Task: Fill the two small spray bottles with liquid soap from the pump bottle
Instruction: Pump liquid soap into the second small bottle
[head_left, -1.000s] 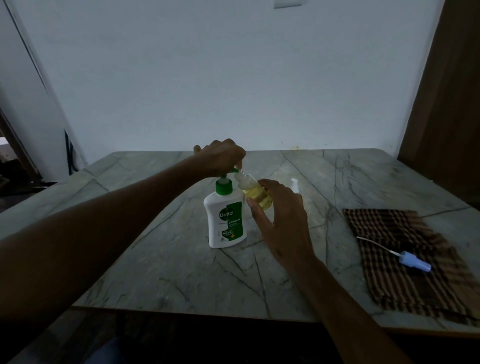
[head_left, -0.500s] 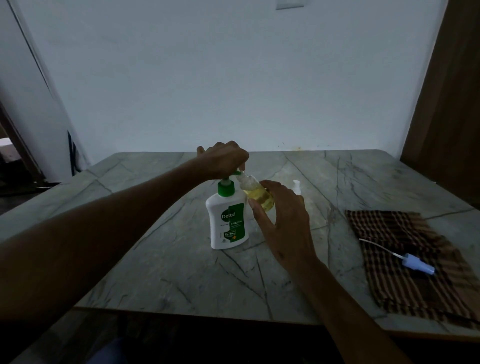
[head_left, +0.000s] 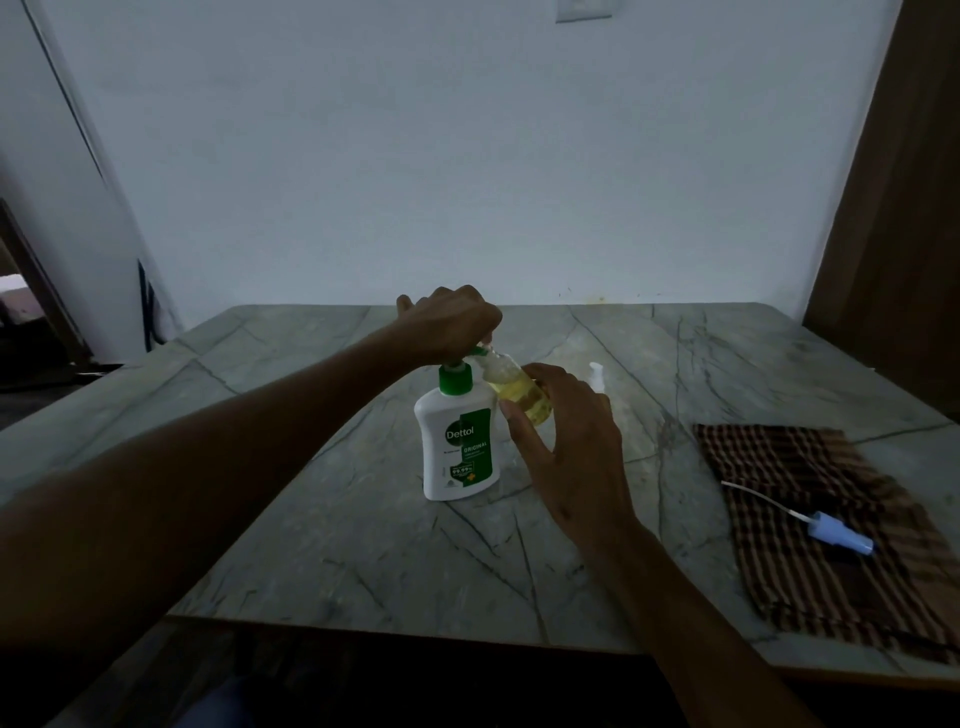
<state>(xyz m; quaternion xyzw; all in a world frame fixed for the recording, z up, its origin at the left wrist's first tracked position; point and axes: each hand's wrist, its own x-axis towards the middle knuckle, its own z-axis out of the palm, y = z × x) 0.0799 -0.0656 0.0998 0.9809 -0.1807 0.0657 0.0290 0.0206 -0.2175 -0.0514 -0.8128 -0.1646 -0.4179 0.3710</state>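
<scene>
The small clear spray bottle, round-bodied and partly full of yellow liquid with froth near its neck, was tilted with its open mouth against the green nozzle of the pump bottle. The right hand pinched it, thumb in front and fingers curled behind its smooth plastic wall. Just left of that grip stood the pump bottle, a white, flat-sided plastic flask with a green collar and label, upright on the table, a grey stone-like slab veined with dark cracks. The left hand was closed in a fist over the pump head. Behind the right hand's fingers, a second small bottle's white top poked out. Well right of the grip, a blue spray cap with a thin white tube lay on a brown checked cloth.
</scene>
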